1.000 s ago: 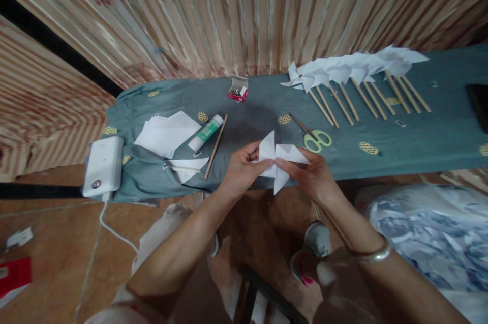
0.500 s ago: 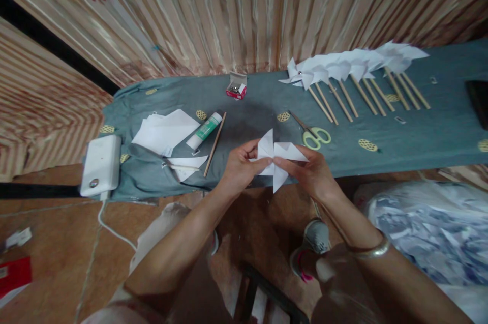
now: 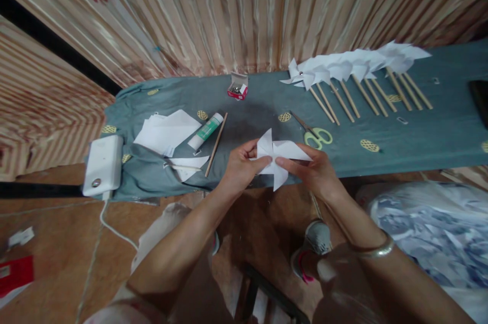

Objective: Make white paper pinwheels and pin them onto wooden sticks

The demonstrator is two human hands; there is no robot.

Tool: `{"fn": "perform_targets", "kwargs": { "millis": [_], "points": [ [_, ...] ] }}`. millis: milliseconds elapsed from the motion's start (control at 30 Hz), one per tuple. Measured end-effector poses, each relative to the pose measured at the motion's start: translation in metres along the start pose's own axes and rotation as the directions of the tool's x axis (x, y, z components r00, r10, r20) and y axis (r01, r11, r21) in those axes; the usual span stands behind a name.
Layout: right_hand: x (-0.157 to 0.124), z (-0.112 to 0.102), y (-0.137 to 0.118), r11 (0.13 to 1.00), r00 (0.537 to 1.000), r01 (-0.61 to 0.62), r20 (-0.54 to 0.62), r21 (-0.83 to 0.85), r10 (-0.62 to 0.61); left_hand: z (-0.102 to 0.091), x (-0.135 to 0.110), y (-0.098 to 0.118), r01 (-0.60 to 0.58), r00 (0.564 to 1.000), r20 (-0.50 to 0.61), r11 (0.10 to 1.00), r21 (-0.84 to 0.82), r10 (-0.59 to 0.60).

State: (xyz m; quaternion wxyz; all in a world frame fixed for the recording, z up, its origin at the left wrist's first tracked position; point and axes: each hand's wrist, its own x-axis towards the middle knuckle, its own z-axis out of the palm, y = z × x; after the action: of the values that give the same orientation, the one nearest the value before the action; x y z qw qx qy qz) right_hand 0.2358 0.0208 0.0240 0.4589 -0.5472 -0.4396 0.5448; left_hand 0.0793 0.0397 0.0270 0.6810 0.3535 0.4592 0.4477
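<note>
A folded white paper pinwheel (image 3: 280,174) is held over the front edge of the cloth-covered table, with no stick visible on it. My left hand (image 3: 244,164) grips its left side, the thumb pressed near the centre. From the other side, my right hand (image 3: 314,169) pinches it, thumb also close to the middle; the other fingers are partly hidden behind the paper. Scissors with green handles (image 3: 318,138) lie just beyond my right hand. To the left of my left hand rest a thin wooden stick (image 3: 216,145) and a glue stick (image 3: 206,130).
Finished pinwheels on sticks (image 3: 345,67) lie in an overlapping row at the back right. A small red box of metal pins (image 3: 238,87) stands open near the curtain. White paper sheets (image 3: 165,130) and a white power bank with a cable (image 3: 102,165) occupy the left end.
The right flap of the pinwheel looks more loosely curved, and my right thumb has shifted slightly right, away from the centre. Both hands keep hold of the paper.
</note>
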Motion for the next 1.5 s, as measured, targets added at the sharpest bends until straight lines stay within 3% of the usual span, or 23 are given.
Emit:
{"fn": "perform_targets", "kwargs": {
  "millis": [233,400,567,700,900,1000,1500],
  "points": [
    [0.008,-0.016,-0.005,0.991,0.994,0.103,-0.032,0.089,-0.100,-0.001,0.001,-0.001,0.051,0.999,-0.010,0.996,-0.075,-0.052],
    [0.009,-0.019,-0.009,0.950,0.952,0.301,-0.037,-0.088,-0.305,0.001,-0.002,-0.001,0.082,0.996,0.020,0.995,-0.060,-0.081],
    [0.003,-0.017,-0.015,0.742,0.845,0.506,0.082,-0.441,-0.528,0.002,-0.007,0.000,0.104,0.993,0.068,0.993,-0.059,-0.100],
    [-0.001,-0.016,-0.016,0.569,0.757,0.622,0.228,-0.537,-0.612,0.002,-0.008,0.000,0.108,0.992,0.075,0.992,-0.059,-0.104],
    [-0.009,-0.016,-0.017,0.410,0.689,0.683,0.348,-0.604,-0.635,0.000,-0.006,-0.001,0.133,0.989,0.071,0.987,-0.088,-0.127],
    [-0.012,-0.016,-0.018,0.418,0.703,0.670,0.346,-0.613,-0.621,-0.001,-0.005,-0.002,0.159,0.985,0.088,0.983,-0.092,-0.151],
    [-0.011,-0.017,-0.015,0.621,0.800,0.587,0.257,-0.520,-0.541,-0.002,-0.008,-0.002,0.206,0.974,0.117,0.973,-0.107,-0.193]
  ]
}}
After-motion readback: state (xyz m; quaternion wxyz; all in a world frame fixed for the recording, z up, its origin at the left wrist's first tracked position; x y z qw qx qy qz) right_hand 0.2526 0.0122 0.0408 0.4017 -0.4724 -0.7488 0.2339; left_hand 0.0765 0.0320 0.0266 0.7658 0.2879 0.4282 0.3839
